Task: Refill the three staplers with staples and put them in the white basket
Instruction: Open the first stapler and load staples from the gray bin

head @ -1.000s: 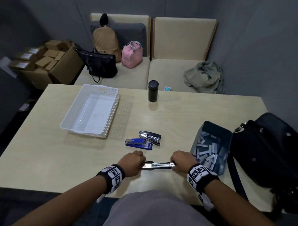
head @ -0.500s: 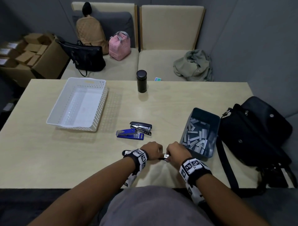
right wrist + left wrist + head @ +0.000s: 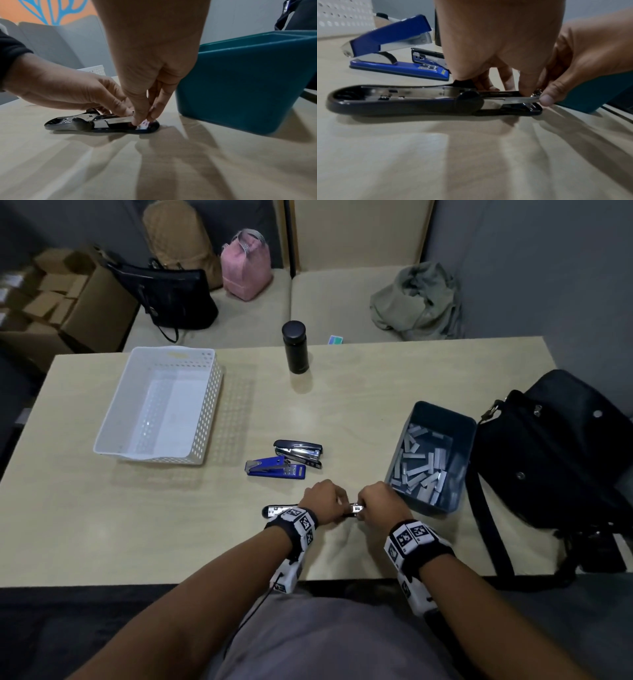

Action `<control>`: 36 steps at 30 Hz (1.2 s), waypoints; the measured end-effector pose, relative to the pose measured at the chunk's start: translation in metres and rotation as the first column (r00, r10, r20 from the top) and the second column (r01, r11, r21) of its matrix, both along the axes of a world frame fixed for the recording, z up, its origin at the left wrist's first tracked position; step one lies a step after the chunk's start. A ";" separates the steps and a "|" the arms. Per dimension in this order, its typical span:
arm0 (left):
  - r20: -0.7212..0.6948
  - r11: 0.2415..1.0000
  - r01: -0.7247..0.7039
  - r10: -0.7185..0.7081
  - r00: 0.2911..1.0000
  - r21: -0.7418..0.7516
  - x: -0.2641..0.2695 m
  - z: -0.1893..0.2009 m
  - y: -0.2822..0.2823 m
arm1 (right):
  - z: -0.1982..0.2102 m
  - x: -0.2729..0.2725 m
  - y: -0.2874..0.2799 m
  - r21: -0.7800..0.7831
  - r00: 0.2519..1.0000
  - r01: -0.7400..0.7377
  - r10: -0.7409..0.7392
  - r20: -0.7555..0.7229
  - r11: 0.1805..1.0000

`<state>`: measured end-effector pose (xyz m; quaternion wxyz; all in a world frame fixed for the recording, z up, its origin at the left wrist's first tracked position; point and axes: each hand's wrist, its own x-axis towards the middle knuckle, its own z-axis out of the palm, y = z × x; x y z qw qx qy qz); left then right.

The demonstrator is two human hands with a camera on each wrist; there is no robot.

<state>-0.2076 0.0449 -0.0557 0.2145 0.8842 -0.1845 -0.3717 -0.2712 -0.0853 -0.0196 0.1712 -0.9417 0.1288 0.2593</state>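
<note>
Black stapler (image 3: 279, 510) lies flipped wide open on the table (image 3: 102, 525), near the front edge, about the middle. Lid part points to the table's left side, base and metal staple rail to the right. Left hand (image 3: 323, 501) comes down on the middle of it, fingers curled onto the rail just past the hinge, holding it in place. Right hand (image 3: 380, 503) is at the rail's right end, thumb and fingertips (image 3: 137, 121) pinching the metal tip there. From the left wrist view the same open stapler (image 3: 419, 102) sits flat, with the right thumb pressed to the end of the rail; whether a staple strip is between the fingers cannot be told.

Blue stapler (image 3: 274, 468) and second black stapler (image 3: 298, 451) lie side by side, touching or nearly so, toward the table's middle, just behind the hands. Both closed, neither held.

White basket (image 3: 212, 392) sits at the back left part of the table, nothing seen inside. Teal bin (image 3: 442, 419) with loose staple strips (image 3: 419, 470) sits just right of the right hand, near the right edge. Black bag (image 3: 555, 453) lies on the table's right edge beside the bin. Black bottle (image 3: 295, 346) stands upright at the back edge, middle.
</note>
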 end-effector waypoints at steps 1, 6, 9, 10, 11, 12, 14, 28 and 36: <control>-0.017 1.000 -0.009 0.009 1.000 -0.026 0.001 0.001 0.001 | -0.001 0.001 -0.001 0.005 1.000 0.000 0.000 -0.001 1.000; -0.007 0.998 -0.002 0.002 1.000 0.057 0.002 0.008 -0.006 | -0.005 0.001 -0.001 0.043 1.000 0.017 -0.017 -0.002 0.999; 0.026 0.995 -0.022 0.020 0.999 0.093 -0.001 0.009 -0.010 | -0.008 0.000 -0.001 0.042 1.000 0.029 -0.029 0.009 0.999; 0.027 0.995 -0.028 0.025 0.999 0.094 0.000 0.008 -0.011 | -0.009 0.000 -0.001 0.040 0.999 0.031 -0.031 0.012 0.999; 0.020 0.995 -0.035 0.034 0.999 0.094 0.001 0.008 -0.012 | -0.009 0.000 0.000 0.040 0.999 0.032 -0.032 0.014 0.999; 0.017 0.995 -0.043 0.041 0.999 0.090 0.001 0.008 -0.012 | -0.010 0.000 0.000 0.039 0.999 0.034 -0.034 0.014 0.999; 0.030 0.995 -0.053 0.051 0.998 0.083 0.001 0.006 -0.013 | -0.011 0.000 0.000 0.033 0.999 0.036 -0.036 0.010 0.999; 0.011 0.992 -0.130 0.130 0.991 0.000 0.007 0.004 0.027 | -0.019 -0.004 -0.003 -0.007 0.998 -0.032 0.032 0.060 0.999; -0.073 0.969 -0.191 0.181 0.981 -0.157 0.009 -0.003 0.035 | -0.015 -0.004 0.003 -0.056 0.997 -0.076 0.077 0.014 0.996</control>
